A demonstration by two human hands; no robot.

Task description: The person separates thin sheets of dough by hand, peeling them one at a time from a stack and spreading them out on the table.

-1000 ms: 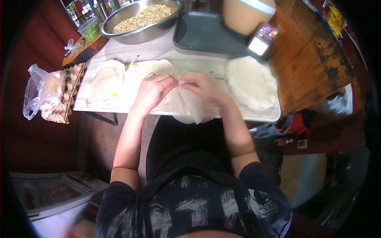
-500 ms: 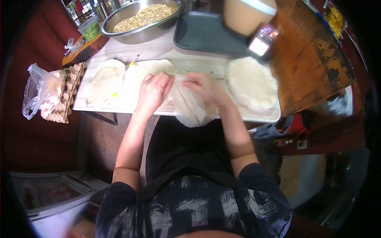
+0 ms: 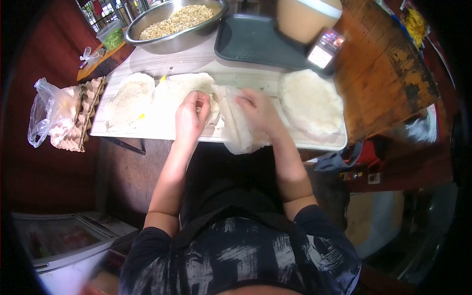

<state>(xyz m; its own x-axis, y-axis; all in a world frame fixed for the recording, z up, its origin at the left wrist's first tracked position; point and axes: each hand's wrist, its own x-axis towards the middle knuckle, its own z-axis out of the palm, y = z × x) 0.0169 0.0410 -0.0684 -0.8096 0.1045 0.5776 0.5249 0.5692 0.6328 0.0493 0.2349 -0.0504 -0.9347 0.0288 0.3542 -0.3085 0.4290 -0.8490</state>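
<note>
A thin, whitish, translucent sheet (image 3: 237, 129) hangs in folds over the near edge of the white board, pinched in my right hand (image 3: 256, 109). Just left of it, my left hand (image 3: 191, 115) is closed with fingertips together; whatever lies between them is too small to make out. Under and beyond my left hand lies a pale flat round sheet (image 3: 172, 91). Another thin sheet (image 3: 132, 98) is at the board's left end. To the right sits a thicker stack of round white sheets (image 3: 312, 103).
Behind the board stand a metal bowl (image 3: 174, 43) of shredded filling, a dark tray (image 3: 255, 42), a large tan container (image 3: 307, 19) and a phone (image 3: 326, 48). An egg carton (image 3: 88, 113) with a plastic bag (image 3: 54, 110) is at the left.
My hands have moved apart, the left one slightly down and left, the right one to the right. The held sheet has shifted right, showing more of the board between them.
</note>
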